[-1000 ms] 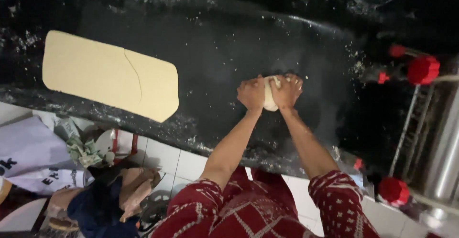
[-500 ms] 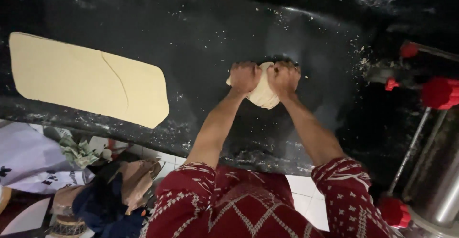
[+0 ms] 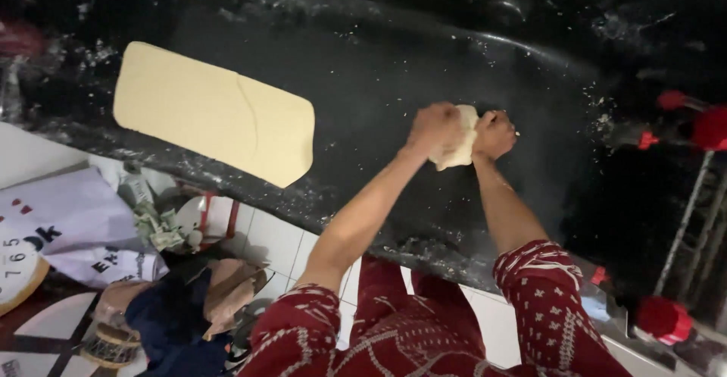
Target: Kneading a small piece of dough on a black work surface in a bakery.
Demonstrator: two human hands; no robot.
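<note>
Head view: two hands, left hand (image 3: 433, 128) and right hand (image 3: 494, 134), clenched on one dough lump (image 3: 459, 150); one flat dough sheet (image 3: 214, 112) apart.

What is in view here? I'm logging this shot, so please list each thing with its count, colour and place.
dough lump: one, pale cream, on the counter, pressed between both hands
dough sheet: one, pale yellow, flat rectangle with a curved crease, on the counter to the left
counter: one, black, dusted with white flour, across the top
red knobs: several, red, on metal parts at the right edge
white bag: one, white with dark marks, lower left below the counter
tiled front: white, under the counter edge
sleeves: two, red with white pattern, bottom
left hand: on the lump's left side
right hand: on the lump's right side
</note>
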